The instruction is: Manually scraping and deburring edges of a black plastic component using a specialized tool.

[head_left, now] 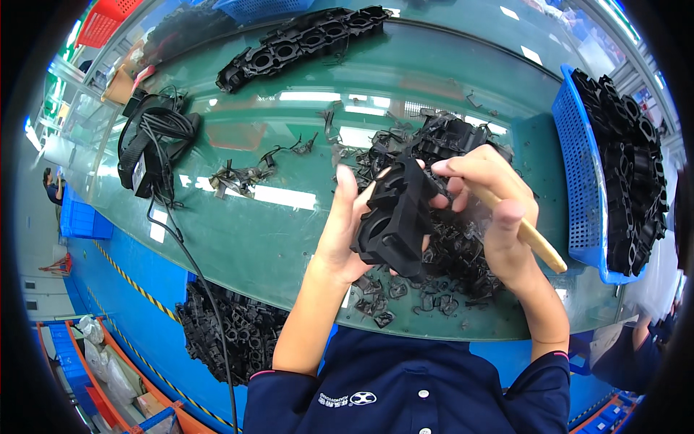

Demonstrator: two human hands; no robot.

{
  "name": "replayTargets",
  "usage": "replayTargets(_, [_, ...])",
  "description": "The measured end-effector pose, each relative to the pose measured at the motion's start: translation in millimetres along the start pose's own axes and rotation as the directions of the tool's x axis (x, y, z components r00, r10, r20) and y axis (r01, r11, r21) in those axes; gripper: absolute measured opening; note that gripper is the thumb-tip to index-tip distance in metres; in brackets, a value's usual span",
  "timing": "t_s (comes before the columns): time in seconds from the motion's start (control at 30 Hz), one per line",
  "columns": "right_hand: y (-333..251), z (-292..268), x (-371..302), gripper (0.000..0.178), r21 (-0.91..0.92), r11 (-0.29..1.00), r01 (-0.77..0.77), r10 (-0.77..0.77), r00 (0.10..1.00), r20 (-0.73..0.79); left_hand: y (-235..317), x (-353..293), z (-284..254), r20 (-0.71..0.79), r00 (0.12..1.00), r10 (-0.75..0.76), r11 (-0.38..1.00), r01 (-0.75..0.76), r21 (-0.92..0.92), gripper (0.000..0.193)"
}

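The left hand had its grip closed around a black moulded plastic part, held above the near middle of the green surface. The right hand was clenched on a wooden-handled tool, fingertips touching the part's far edge. Black plastic trimmings lay beneath. A blue basket of similar parts stood right.
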State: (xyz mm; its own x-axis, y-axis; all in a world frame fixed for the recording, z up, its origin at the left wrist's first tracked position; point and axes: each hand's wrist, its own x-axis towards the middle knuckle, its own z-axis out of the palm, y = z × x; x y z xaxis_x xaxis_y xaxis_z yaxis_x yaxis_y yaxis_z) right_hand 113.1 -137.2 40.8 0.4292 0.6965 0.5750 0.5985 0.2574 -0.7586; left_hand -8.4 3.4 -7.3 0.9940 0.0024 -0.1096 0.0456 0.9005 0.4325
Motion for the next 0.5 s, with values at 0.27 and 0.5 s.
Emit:
replayTargets(0.27, [-23.2, -3.1, 4.3, 0.025, -0.187, 0.976, 0.111, -0.115, 0.993, -0.009, -0.4, 4.0, -12.5, 0.363, 0.932, -0.011, 0.969, 0.099, -0.226, 0.071])
replayTargets(0.5, [-15.6, 9.0, 2.2, 0.020, -0.163, 0.949, 0.272, -0.269, 0.962, 0.036, -3.4, -5.3, -4.4, 0.043, 0.995, -0.088, 0.964, 0.096, -0.248, 0.051])
